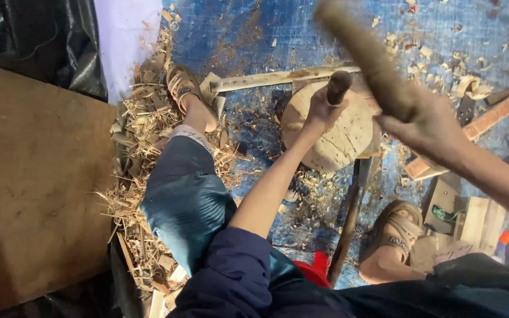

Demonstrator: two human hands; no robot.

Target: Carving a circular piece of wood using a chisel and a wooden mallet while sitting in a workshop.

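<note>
Left hand (320, 111) grips dark tool (338, 86) on pitted round block (337, 138); right hand (428, 123) grips blurred, seemingly wooden club (366, 56).

A blue patterned floor mat (278, 35) covers the upper middle of the frame, strewn with pale wood shavings and chips (142, 123) that pile thickest at centre left. A flat brown wooden board (30, 182) fills the left side, with glossy black plastic sheeting (36, 35) at upper left. A long pale wooden slat (278, 78) lies across the upper centre, and a reddish wooden strip (490, 118) slants at the right.
</note>
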